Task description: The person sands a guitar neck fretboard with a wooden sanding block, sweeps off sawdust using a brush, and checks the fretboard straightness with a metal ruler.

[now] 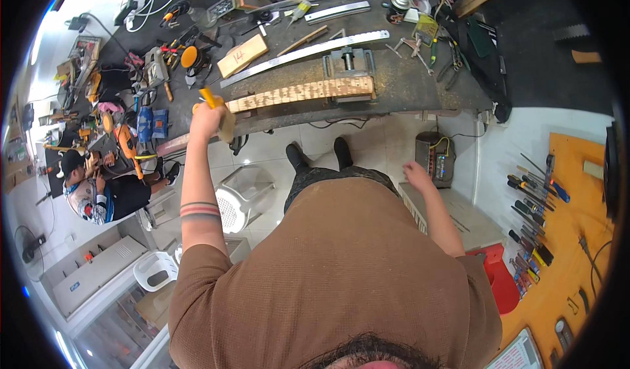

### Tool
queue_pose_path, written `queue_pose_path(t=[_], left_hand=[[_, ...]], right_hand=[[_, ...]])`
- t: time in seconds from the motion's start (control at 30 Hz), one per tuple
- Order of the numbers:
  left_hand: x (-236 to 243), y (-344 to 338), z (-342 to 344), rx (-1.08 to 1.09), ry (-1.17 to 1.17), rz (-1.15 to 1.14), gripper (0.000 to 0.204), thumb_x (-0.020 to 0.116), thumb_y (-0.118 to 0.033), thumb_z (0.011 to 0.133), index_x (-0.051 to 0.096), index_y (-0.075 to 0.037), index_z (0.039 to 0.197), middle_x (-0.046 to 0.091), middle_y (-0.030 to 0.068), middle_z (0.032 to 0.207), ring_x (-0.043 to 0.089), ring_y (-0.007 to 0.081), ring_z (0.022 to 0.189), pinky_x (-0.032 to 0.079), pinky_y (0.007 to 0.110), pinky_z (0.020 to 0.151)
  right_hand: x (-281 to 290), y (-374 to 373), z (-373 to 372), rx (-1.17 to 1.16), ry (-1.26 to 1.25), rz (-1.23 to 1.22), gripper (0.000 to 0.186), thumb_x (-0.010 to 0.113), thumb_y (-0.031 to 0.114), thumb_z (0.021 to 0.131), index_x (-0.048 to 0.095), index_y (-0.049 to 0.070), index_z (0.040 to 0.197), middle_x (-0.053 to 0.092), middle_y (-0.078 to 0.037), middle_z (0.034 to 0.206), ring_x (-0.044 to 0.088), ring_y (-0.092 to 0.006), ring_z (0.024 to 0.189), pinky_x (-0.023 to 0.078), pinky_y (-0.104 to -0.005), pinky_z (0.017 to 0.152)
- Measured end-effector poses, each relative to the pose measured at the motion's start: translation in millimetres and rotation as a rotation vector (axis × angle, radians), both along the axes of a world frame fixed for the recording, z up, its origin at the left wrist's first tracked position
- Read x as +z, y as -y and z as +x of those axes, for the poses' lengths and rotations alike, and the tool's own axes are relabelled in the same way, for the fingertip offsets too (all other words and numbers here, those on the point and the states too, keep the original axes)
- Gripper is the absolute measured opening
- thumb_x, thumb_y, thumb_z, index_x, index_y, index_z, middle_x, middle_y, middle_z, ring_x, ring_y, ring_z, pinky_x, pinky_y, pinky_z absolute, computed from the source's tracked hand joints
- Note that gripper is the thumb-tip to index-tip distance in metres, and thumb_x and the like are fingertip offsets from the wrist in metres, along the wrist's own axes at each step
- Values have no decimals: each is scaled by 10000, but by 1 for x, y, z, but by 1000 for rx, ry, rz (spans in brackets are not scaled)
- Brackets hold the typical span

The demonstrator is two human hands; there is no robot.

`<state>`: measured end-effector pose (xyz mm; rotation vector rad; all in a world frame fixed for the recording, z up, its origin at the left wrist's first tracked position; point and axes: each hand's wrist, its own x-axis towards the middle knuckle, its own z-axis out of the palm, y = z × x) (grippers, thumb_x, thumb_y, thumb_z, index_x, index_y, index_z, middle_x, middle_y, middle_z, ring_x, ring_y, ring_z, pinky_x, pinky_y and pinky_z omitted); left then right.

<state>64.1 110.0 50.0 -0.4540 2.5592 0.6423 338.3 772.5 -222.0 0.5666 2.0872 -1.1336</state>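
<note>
My left hand (pixel 209 116) grips a yellow-handled tool (pixel 224 125) with a tan flat part, possibly a brush, at the bench's front edge. Just right of it, a long curved wooden strip (pixel 298 94) with a mottled, patterned top lies along the bench, its right part over a grey metal vise (pixel 348 64). Behind the strip are a long metal straightedge (pixel 305 55) and a light wooden block (pixel 242 56). My right hand (pixel 415 174) hangs below the bench, loosely curled with fingers apart and nothing in it, near a grey floor machine (pixel 434 159).
Tools crowd the dark bench (pixel 410 93), with pliers at the right. A co-worker (pixel 105 192) sits at the left beside white plastic chairs (pixel 155 270). An orange board (pixel 558 251) holding files and screwdrivers is at my right, near a red plastic object (pixel 500 283).
</note>
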Motion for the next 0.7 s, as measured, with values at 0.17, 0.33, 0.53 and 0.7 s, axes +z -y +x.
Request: queue_pose_path(t=[0.17,0.33,0.53,0.7], left_hand=[[-58,-97,-12,158,-319,-18,370,667,-337,997,757,-38,1196,823,268,1028,819,450,984,638,556,889],[-55,-345,-12,-402,-251,301,494,707,-317,996,649,-64,1416,812,284,1093,790,489,1042,626,607,913],[-23,-424,25,-660,-309,523,776,719,-247,969,415,-15,1644,688,359,1431,751,510,1179,621,564,975],[-36,-360,59,-819,-231,650,954,729,-240,992,245,-73,1797,511,370,1644,618,463,1444,527,527,1182]], right_hand=[[88,75,-78,-10,-159,-181,313,609,185,1111,717,9,1346,801,-114,1115,766,-226,1020,597,-379,921],[153,120,-134,-153,-698,-189,522,675,289,1139,567,7,1565,661,-190,1485,644,-267,1358,522,-418,1123],[225,121,-195,-362,-887,-171,641,666,342,1156,483,-37,1639,565,-245,1577,562,-326,1456,440,-446,1225],[211,77,-225,-60,-845,179,325,596,234,1169,646,-14,1374,684,-189,1335,673,-402,1254,513,-482,1110]])
